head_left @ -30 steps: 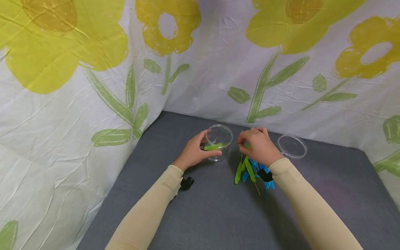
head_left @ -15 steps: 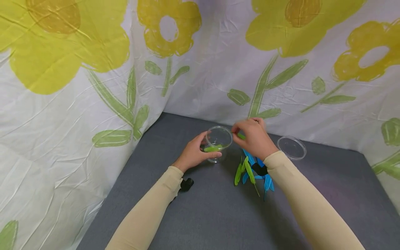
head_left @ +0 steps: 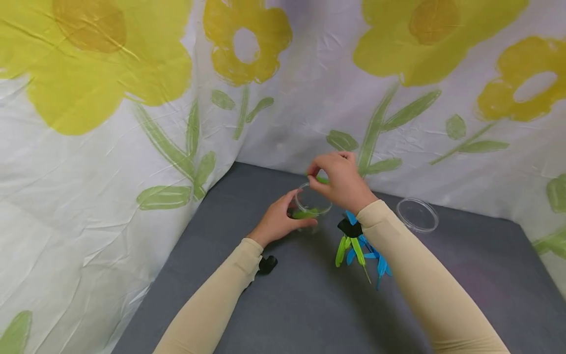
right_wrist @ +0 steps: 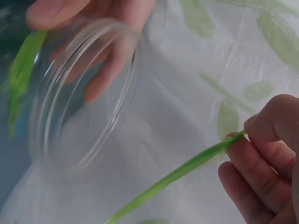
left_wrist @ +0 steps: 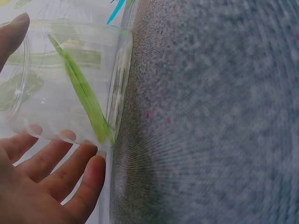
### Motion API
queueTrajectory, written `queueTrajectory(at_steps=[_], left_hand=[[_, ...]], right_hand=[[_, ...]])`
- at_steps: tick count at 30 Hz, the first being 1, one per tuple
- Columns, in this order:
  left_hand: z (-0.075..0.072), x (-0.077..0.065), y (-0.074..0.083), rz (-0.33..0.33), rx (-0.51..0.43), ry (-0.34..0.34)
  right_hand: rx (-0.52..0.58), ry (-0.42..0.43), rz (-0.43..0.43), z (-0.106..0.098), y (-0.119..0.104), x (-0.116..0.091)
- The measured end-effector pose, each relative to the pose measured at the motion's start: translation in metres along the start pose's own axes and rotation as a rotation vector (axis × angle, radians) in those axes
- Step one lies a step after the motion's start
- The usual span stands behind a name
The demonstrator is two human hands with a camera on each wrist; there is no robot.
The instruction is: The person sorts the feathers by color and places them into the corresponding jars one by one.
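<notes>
My left hand [head_left: 283, 221] holds a clear plastic jar [left_wrist: 42, 98] upright on the table, thumb on one side and fingers round the other. A green feather [left_wrist: 84, 93] lies slanted inside it, touching the bottom. My right hand [head_left: 340, 179] is raised over the jar's open rim, pinching another green feather [right_wrist: 177, 175] by its thin quill end between thumb and forefinger. Right of the jar, partly hidden under my right wrist, lie loose green feathers [head_left: 356, 251] and blue feathers [head_left: 382, 265].
A round clear lid [head_left: 417, 216] lies on the grey table [head_left: 283, 309], right of the feathers. Behind the table hangs a white cloth [head_left: 292, 123] printed with yellow flowers. Black wrist devices show at both cuffs, the left one [head_left: 267, 265] low beside the table surface.
My right hand has lifted from beside the feather pile and moved left to above the jar, carrying the pinched green feather. My left hand has kept its hold on the jar.
</notes>
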State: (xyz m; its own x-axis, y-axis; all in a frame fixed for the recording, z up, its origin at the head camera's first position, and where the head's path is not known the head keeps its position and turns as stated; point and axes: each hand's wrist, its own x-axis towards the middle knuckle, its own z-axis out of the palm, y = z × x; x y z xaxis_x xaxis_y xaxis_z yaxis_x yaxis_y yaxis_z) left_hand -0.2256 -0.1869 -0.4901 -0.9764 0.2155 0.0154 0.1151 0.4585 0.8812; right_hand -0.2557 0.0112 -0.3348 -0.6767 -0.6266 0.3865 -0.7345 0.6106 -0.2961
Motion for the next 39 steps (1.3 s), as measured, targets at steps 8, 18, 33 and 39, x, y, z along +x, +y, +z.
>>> queueTrajectory(at_steps=[8, 18, 33, 39], left_hand=[[0.001, 0.000, -0.002, 0.016, -0.026, -0.005], [0.001, -0.001, 0.000, 0.047, -0.056, -0.021], [0.001, -0.004, -0.001, 0.019, -0.022, -0.004], [0.002, -0.002, -0.002, 0.010, 0.001, 0.008]], right_hand=[[0.027, -0.018, -0.038, 0.019, -0.011, 0.006], [0.097, -0.068, 0.011, 0.045, -0.005, -0.009], [0.084, -0.092, 0.076, 0.053, 0.019, -0.027], [0.085, -0.091, 0.080, 0.048, 0.021, -0.030]])
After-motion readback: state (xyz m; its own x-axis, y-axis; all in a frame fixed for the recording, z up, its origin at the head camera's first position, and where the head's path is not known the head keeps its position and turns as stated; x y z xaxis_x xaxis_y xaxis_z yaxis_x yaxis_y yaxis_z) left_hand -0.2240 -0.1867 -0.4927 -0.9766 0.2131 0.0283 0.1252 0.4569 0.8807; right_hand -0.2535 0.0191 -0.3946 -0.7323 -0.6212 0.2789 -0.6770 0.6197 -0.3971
